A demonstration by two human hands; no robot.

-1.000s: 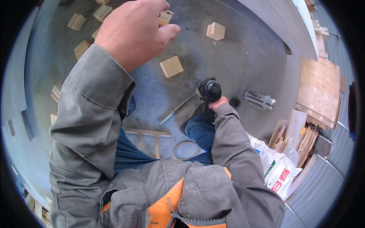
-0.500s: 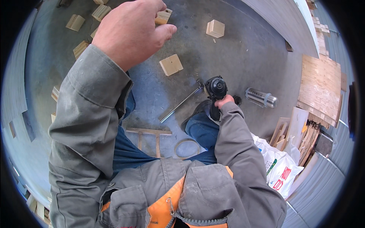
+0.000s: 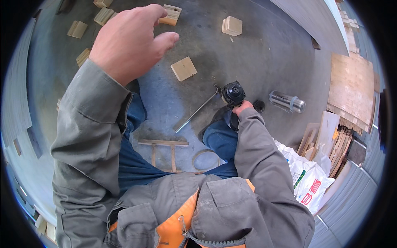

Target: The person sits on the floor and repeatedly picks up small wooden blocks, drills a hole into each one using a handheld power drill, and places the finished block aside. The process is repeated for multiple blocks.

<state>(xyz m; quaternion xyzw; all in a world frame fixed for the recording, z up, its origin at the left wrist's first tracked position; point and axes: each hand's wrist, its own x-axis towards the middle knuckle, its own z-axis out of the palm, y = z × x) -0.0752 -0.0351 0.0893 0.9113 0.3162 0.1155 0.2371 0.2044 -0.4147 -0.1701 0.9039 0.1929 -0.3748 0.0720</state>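
Observation:
My left hand [image 3: 128, 45] is raised in front of me with nothing visible in it. Its thumb stands apart from the slightly bent fingers. Beyond it, close to its fingertips in the picture, lies a wooden block [image 3: 170, 15]. Lower down by my right knee, my right hand [image 3: 242, 108] is closed around the handle of a black nail gun [image 3: 233, 93]. The tool's round cap points up toward me, and a thin metal rail [image 3: 196, 112] slants from it to the lower left. My sleeve and the tool hide part of the grip.
More wooden blocks [image 3: 183, 68] are scattered on the concrete floor. A steel thermos [image 3: 287, 101] lies to the right, near stacked boards [image 3: 350, 89] and a white bag [image 3: 304, 177]. Between my legs are a wooden frame [image 3: 163, 143] and a ring [image 3: 206, 160].
My left hand has shifted slightly left and down in the picture, and its fingertips show more. The right hand keeps hold of the nail gun, almost in the same place.

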